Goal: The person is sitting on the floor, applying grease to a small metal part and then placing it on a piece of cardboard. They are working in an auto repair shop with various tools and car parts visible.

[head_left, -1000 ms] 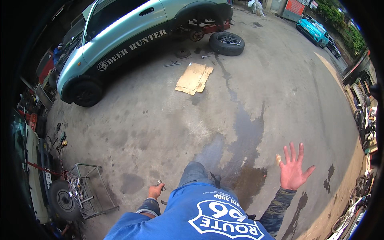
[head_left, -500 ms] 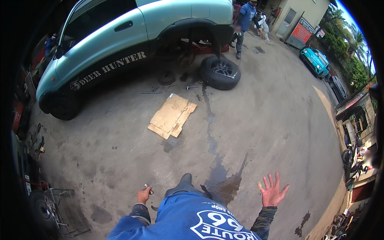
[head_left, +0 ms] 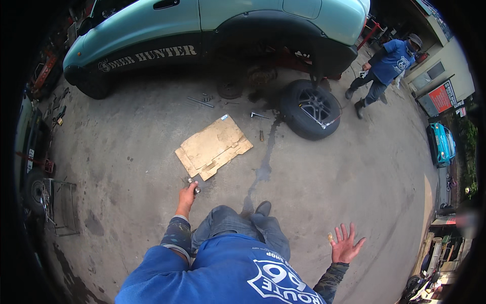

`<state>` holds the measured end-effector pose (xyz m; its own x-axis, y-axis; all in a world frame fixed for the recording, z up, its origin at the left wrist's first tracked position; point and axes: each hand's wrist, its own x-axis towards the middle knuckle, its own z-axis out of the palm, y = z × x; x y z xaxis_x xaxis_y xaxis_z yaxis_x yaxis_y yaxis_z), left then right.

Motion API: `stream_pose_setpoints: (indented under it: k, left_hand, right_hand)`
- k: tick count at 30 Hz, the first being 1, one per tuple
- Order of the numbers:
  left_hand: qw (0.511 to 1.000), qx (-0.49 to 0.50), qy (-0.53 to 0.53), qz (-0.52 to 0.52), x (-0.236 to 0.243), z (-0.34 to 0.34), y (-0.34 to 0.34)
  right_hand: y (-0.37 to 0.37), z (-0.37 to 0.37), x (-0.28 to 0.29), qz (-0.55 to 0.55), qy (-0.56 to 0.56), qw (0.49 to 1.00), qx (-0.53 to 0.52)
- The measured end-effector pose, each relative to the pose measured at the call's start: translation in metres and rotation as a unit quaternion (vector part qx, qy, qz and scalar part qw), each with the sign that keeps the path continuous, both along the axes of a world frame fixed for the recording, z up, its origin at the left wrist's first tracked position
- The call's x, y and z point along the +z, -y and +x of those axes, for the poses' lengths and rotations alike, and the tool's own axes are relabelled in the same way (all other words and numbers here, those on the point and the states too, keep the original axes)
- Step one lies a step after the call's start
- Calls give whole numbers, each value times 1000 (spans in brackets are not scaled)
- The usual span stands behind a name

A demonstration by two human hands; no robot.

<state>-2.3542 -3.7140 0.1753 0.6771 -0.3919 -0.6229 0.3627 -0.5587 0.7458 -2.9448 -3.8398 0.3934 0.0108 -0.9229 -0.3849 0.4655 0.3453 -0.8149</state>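
The fingers of the left hand (head_left: 186, 196) were closed around a metal part (head_left: 197, 190), whose shiny ends projected from the grip; its exact type could not be determined, since the fingers covered its middle. The part was held off the ground, near the lower edge of the cardboard (head_left: 215, 144) as viewed. By appearance, it was judged rigid, fairly dense for its size, light enough for one hand and unlikely to break. Its smooth surface was a probable slip hazard if oily, although no oil film could be confirmed. The suitable hold was judged to be around the middle, with the thumb opposing the fingers and both ends exposed. The right hand (head_left: 346, 249) was empty, its palm turned up and fingers spread apart; a pale yellow wrap (head_left: 330, 237) covered its outermost finger. Beyond the cardboard lay a ratchet (head_left: 260, 115), a screwdriver (head_left: 261, 136) and a bar (head_left: 200, 102). Farther out, a wheel (head_left: 315, 109) lay flat on the ground beside the car (head_left: 253, 20), next to its open wheel arch. A co-worker (head_left: 392, 63) stood past the car's rear end.
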Motion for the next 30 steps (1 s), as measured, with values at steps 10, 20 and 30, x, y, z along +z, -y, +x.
stream_pose_setpoints:
  k: [10, 20, 30]
  left_hand:
    - [928, 293, -86, 212, -49, -116, -72]
    - [928, 342, -63, 132, -154, -7, 113]
    - [916, 388, -61, 77, -322, 71, 234]
  right_hand:
    - [392, 130, 5, 0, -331, 840, 430]
    - [543, 299, -160, 46, -320, 806, 496]
    - [604, 548, -414, 20, -194, 727, 659]
